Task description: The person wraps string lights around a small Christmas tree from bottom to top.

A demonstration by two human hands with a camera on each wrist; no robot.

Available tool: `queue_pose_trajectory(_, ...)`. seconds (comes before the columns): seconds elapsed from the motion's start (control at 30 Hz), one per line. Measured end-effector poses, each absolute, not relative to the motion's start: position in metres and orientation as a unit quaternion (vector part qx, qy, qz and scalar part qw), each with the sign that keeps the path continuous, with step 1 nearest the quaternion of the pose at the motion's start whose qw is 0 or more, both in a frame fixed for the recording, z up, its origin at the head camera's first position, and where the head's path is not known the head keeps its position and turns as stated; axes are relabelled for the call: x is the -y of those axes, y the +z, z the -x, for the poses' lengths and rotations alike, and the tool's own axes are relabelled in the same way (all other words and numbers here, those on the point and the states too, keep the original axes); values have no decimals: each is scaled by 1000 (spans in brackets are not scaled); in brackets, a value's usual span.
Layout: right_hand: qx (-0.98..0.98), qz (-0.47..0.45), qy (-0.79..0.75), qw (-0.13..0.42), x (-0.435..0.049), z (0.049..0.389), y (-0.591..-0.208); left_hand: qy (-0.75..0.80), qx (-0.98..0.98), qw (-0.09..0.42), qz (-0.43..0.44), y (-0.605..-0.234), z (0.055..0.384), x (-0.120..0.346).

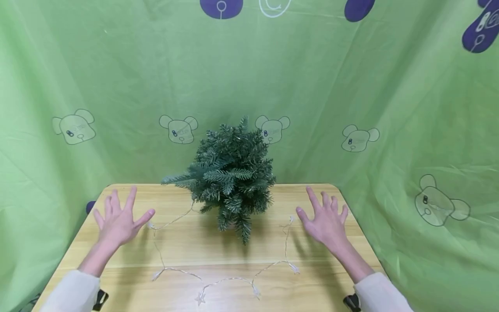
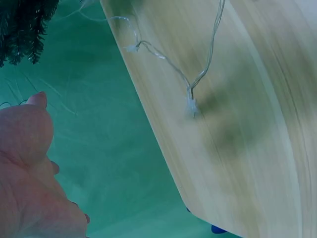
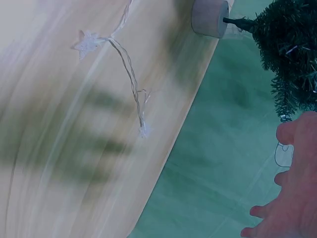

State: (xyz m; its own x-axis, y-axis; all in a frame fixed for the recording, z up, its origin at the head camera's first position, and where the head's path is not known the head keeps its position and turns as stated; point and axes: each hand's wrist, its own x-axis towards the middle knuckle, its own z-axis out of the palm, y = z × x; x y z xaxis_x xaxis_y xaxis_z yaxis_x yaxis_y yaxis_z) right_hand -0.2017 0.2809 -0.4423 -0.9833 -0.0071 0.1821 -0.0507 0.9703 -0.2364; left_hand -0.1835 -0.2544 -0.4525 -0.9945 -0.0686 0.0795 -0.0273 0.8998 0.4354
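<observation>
A small artificial Christmas tree (image 1: 234,173) stands at the far middle of the table, its round pale base (image 3: 208,17) showing in the right wrist view. A string of star lights (image 1: 230,280) lies in a loose curve in front of it, with a clear star (image 1: 200,298) near the front. To the left, my left hand (image 1: 118,223) hovers over the table with fingers spread, holding nothing. On the other side my right hand (image 1: 325,223) is likewise spread above the wood, near the string's right end (image 1: 291,219). Both hands are apart from the tree.
The wooden table (image 1: 179,247) has rounded far corners. Behind it and along both sides hangs a green curtain (image 1: 304,78) printed with bear heads and purple shapes. Long pale sleeves (image 1: 74,291) cover the forearms, with a dark strap at each wrist.
</observation>
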Motion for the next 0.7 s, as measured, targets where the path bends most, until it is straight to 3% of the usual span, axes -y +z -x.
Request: queue_pose_trajectory(0.7,970,-66,225,62,-256,185,-475,-241,969,30,38,-483,171,212)
